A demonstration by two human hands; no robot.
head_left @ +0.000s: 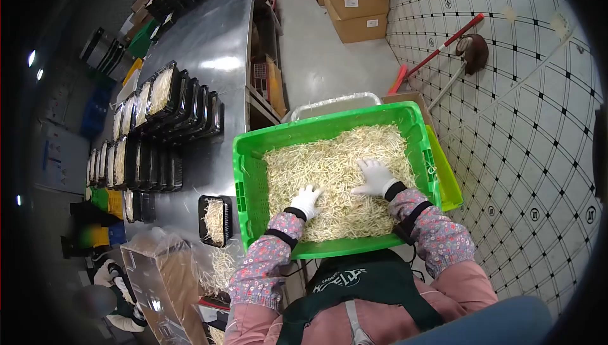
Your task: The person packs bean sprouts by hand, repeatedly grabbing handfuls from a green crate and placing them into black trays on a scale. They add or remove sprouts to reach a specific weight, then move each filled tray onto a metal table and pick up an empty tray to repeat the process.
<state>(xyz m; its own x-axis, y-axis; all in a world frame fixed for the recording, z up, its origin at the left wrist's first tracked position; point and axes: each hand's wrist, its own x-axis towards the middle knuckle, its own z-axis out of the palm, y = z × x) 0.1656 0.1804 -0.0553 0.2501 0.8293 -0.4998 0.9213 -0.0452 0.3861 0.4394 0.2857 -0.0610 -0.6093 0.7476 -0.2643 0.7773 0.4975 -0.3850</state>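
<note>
Pale bean sprouts point(339, 155) fill a large green crate point(345, 247) in front of me. My left hand point(306, 201), in a white glove, rests on the sprouts left of centre, its fingers spread. To the right, my right hand point(377, 178) lies on the heap too, also gloved, with thumb and fingers apart. Neither hand grips anything that I can see; some fingertips are partly sunk among the sprouts. Beside the crate, on the metal table, a black plastic tray point(215, 221) holds a portion of sprouts.
Stacked black trays point(180, 107) of sprouts stand along the steel table point(221, 35). A cardboard box point(158, 275) is at the lower left, near another person point(120, 297). Cartons point(358, 3) are stacked ahead. A red-handled tool point(453, 38) leans at the tiled wall.
</note>
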